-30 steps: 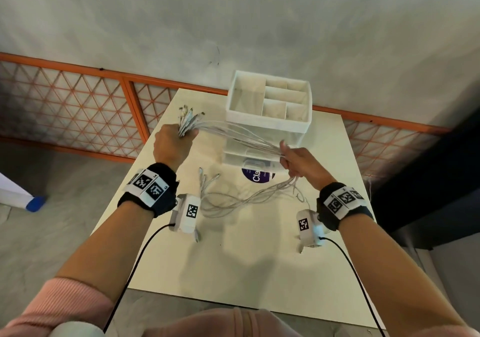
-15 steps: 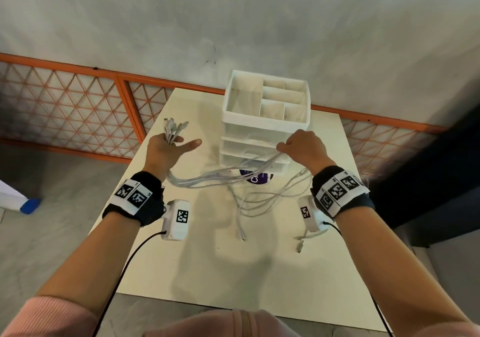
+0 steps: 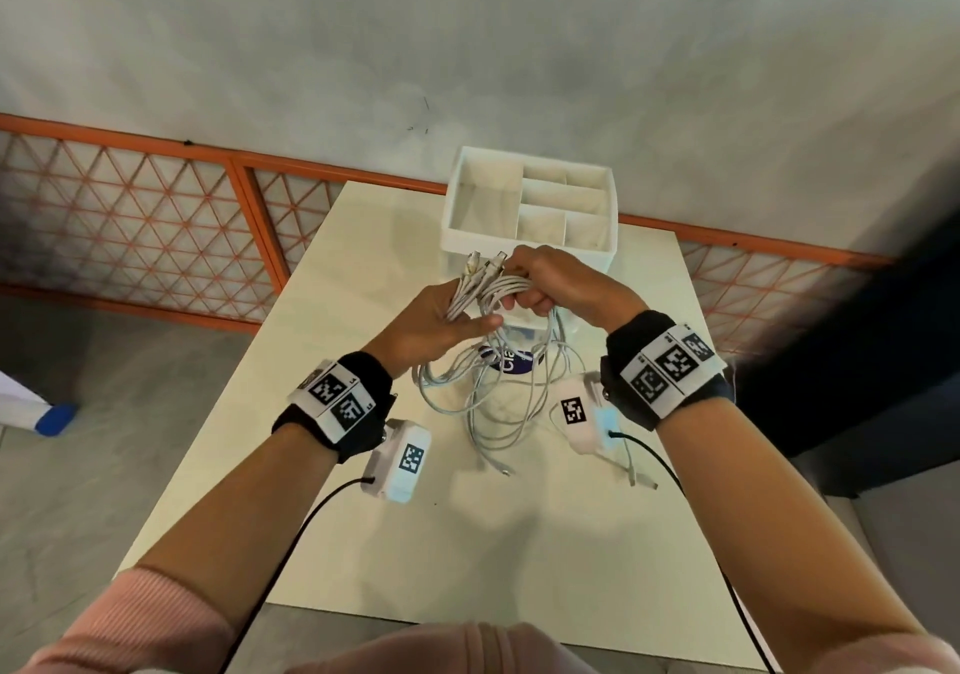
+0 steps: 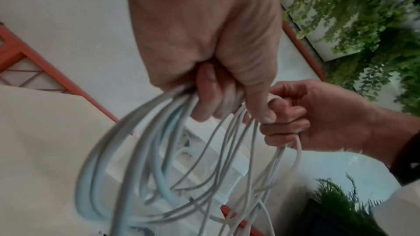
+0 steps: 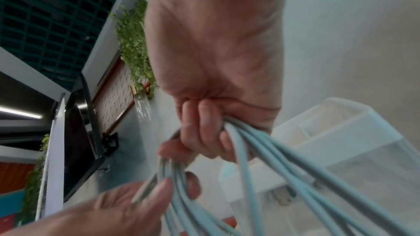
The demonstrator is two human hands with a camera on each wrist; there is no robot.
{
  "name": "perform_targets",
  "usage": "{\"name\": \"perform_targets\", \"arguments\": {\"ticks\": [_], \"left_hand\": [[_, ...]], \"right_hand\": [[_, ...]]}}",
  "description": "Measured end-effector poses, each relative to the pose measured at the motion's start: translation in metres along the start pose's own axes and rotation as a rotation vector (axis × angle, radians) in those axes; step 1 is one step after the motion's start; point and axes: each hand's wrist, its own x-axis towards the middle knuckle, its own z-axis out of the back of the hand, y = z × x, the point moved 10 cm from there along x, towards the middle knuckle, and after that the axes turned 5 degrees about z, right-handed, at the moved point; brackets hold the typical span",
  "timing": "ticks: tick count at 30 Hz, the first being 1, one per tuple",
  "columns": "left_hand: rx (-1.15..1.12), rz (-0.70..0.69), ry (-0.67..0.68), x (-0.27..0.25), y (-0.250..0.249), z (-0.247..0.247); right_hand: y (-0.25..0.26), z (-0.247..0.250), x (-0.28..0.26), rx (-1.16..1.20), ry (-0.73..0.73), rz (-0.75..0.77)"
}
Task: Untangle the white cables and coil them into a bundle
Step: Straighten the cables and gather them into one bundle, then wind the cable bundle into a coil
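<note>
Several white cables [image 3: 493, 393] hang in loose loops above the table, their plug ends [image 3: 485, 263] sticking up together. My left hand [image 3: 447, 317] grips the bunch just below the plugs, fingers curled round it [image 4: 211, 96]. My right hand [image 3: 550, 284] is pressed against the left and holds a looped part of the same cables [image 5: 229, 132]. In the left wrist view the cables [image 4: 172, 168] droop in blurred loops beneath both hands. One loose plug end [image 3: 506, 471] lies on the table, another [image 3: 644, 481] lies further right.
A white drawer organizer [image 3: 530, 206] with open top compartments stands at the table's far edge, right behind my hands. The cream table [image 3: 467, 559] stretches toward me. An orange lattice railing [image 3: 156, 226] runs behind it. A blue-and-white object [image 3: 31, 408] lies on the floor at left.
Both hands have come together from wide apart. The right hand carried its length of cable over to the left hand's bunch, so the stretched strands now hang as loops.
</note>
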Motion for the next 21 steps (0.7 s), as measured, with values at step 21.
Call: {"name": "perform_targets", "arguments": {"ticks": [21], "left_hand": [[0.143,-0.256,-0.704,-0.007,-0.053,0.115]], "right_hand": [[-0.142,0.041,-0.017,-0.089,-0.278,-0.105]]}}
